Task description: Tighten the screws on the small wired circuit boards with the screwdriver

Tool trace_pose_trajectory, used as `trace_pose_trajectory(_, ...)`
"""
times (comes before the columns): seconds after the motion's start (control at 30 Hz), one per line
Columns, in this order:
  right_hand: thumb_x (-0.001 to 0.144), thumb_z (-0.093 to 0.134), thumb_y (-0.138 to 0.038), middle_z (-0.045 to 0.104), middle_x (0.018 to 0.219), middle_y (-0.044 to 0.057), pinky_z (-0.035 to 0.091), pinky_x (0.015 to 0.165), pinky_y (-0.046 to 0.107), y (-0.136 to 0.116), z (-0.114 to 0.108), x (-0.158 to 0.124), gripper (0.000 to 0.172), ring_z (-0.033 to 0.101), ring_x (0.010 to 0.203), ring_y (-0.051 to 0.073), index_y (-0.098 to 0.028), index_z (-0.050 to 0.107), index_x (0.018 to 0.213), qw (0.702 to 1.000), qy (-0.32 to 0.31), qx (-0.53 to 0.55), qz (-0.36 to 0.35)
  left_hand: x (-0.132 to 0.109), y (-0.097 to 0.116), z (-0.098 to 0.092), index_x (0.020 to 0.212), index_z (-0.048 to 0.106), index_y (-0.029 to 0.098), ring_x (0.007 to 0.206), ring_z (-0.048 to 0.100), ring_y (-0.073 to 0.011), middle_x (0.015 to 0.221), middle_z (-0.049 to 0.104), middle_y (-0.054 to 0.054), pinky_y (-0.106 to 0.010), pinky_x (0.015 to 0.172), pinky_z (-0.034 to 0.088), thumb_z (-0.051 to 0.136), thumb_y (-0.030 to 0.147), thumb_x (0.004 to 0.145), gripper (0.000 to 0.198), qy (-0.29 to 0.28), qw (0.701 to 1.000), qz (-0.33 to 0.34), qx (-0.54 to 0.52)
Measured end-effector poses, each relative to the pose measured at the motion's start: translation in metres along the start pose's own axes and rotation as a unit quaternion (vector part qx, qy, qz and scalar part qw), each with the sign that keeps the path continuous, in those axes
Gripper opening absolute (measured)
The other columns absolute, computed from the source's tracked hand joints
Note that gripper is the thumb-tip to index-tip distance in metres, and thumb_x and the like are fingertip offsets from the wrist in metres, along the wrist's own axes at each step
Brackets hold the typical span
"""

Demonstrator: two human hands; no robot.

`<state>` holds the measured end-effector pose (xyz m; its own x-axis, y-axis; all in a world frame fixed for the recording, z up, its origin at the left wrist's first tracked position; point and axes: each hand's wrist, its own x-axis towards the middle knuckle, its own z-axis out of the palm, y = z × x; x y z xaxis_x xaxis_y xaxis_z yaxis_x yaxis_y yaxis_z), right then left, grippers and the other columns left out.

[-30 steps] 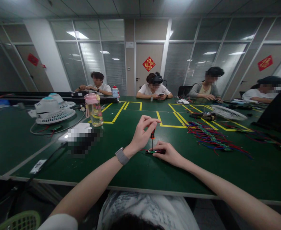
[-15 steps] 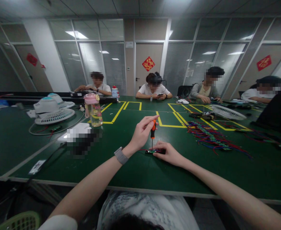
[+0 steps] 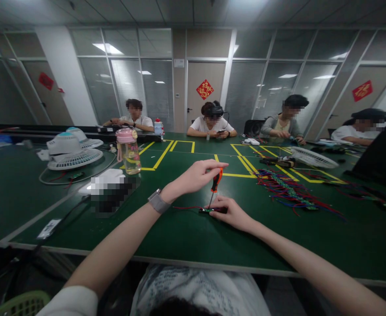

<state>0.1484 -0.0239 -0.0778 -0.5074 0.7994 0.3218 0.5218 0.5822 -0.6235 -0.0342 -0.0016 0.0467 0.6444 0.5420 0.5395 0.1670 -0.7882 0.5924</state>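
My left hand [image 3: 199,176], wearing a grey-banded watch [image 3: 159,201], has its fingers stretched out, with the orange and black handle of a screwdriver [image 3: 216,181] between thumb and fingers. The screwdriver leans, its handle toward the right, and the shaft's tip meets a small green circuit board [image 3: 205,210] on the table. My right hand [image 3: 232,213] lies on the tabletop, its closed fingers pinching the board's right end. A red wire [image 3: 186,207] runs left from the board. What the tip touches is too small to make out.
Many wired circuit boards [image 3: 287,188] lie in a row at right. A pink-lidded bottle [image 3: 129,151] and white fans [image 3: 74,151] stand at left. Yellow tape [image 3: 163,156] marks the green table [image 3: 166,237]. Several people [image 3: 211,123] sit across it.
My left hand has turned flatter, its fingers swinging right. The screwdriver has gone from upright to tilted right. My right hand and the board stay nearly in place.
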Motion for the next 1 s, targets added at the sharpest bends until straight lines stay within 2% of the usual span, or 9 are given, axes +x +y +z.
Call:
trace_pose_trajectory(0.13,0.084,0.061,-0.029,0.058,0.08,0.003,0.043,0.067,0.026,0.001,0.0,0.0,0.026,0.055,0.072,0.015,-0.021,0.07,0.107,1.0,-0.003,-0.007,0.001,0.008,-0.008,-0.013,0.114,0.065,0.018,0.104,0.062,-0.0199,0.112,0.067,-0.01,-0.034,0.091,0.047,0.05,0.022,0.088,0.03,-0.096,0.991,-0.012,-0.092)
trace_pose_trajectory(0.2,0.084,0.06,-0.029,0.058,0.08,0.003,0.043,0.067,0.026,0.0,0.0,0.0,0.026,0.055,0.072,0.015,-0.021,0.071,0.107,1.0,-0.005,-0.01,-0.001,0.008,-0.017,-0.015,0.114,0.065,0.016,0.103,0.063,-0.0201,0.11,0.068,-0.012,-0.034,0.09,0.048,0.053,0.023,0.087,0.03,-0.106,0.981,-0.019,-0.161)
trace_pose_trajectory(0.33,0.084,0.06,-0.029,0.058,0.08,0.004,0.042,0.066,0.026,-0.002,-0.001,0.0,0.026,0.055,0.072,0.015,-0.021,0.071,0.105,1.0,-0.004,-0.012,0.006,0.0,-0.035,-0.007,0.105,0.068,0.014,0.087,0.065,-0.0176,0.094,0.07,-0.01,-0.032,0.082,0.051,0.062,0.028,0.082,0.028,-0.012,0.978,-0.039,-0.206)
trace_pose_trajectory(0.43,0.083,0.061,-0.029,0.057,0.08,0.004,0.042,0.066,0.026,-0.002,-0.003,0.001,0.025,0.055,0.072,0.015,-0.02,0.071,0.105,1.0,-0.012,-0.012,0.008,-0.007,-0.039,0.007,0.095,0.07,0.014,0.083,0.062,-0.016,0.093,0.064,-0.008,-0.029,0.076,0.051,0.064,0.032,0.08,0.024,0.109,0.987,-0.023,-0.118)
trace_pose_trajectory(0.5,0.083,0.061,-0.028,0.058,0.081,0.004,0.043,0.066,0.026,-0.002,-0.004,0.001,0.026,0.055,0.072,0.015,-0.02,0.071,0.106,1.0,-0.02,-0.011,0.0,-0.01,-0.038,0.015,0.1,0.069,0.016,0.09,0.06,-0.0163,0.098,0.062,-0.008,-0.031,0.082,0.049,0.053,0.032,0.088,0.026,0.176,0.984,0.007,-0.035)
trace_pose_trajectory(0.6,0.084,0.06,-0.028,0.058,0.084,0.004,0.044,0.068,0.026,0.0,-0.006,0.001,0.026,0.056,0.075,0.015,-0.02,0.07,0.107,0.999,-0.026,-0.007,-0.019,-0.011,-0.034,0.025,0.111,0.064,0.018,0.105,0.057,-0.0176,0.11,0.062,-0.009,-0.033,0.095,0.044,0.046,0.026,0.091,0.028,0.165,0.984,0.05,-0.038)
trace_pose_trajectory(0.73,0.083,0.061,-0.03,0.058,0.082,0.004,0.044,0.068,0.026,0.004,-0.007,0.0,0.024,0.057,0.075,0.015,-0.02,0.071,0.102,0.999,-0.023,-0.006,-0.027,-0.01,-0.028,0.033,0.11,0.062,0.016,0.087,0.064,-0.0159,0.102,0.065,-0.008,-0.03,0.079,0.052,0.049,0.029,0.09,0.028,0.128,0.973,0.0,-0.192)
trace_pose_trajectory(0.87,0.082,0.063,-0.032,0.06,0.081,0.004,0.044,0.066,0.027,0.006,-0.007,0.0,0.023,0.057,0.073,0.015,-0.019,0.072,0.099,1.0,-0.011,-0.012,-0.027,-0.012,-0.027,0.037,0.091,0.068,0.017,0.081,0.059,-0.0133,0.093,0.059,-0.005,-0.024,0.069,0.05,0.063,0.032,0.081,0.018,0.187,0.973,0.003,-0.138)
trace_pose_trajectory(1.0,0.081,0.063,-0.031,0.06,0.08,0.004,0.045,0.066,0.026,0.005,-0.006,0.0,0.021,0.057,0.073,0.015,-0.018,0.073,0.095,0.999,0.003,-0.014,-0.032,-0.013,-0.028,0.036,0.106,0.066,0.022,0.097,0.056,-0.0153,0.107,0.055,-0.007,-0.028,0.085,0.048,0.048,0.028,0.091,0.025,0.181,0.978,0.009,-0.106)
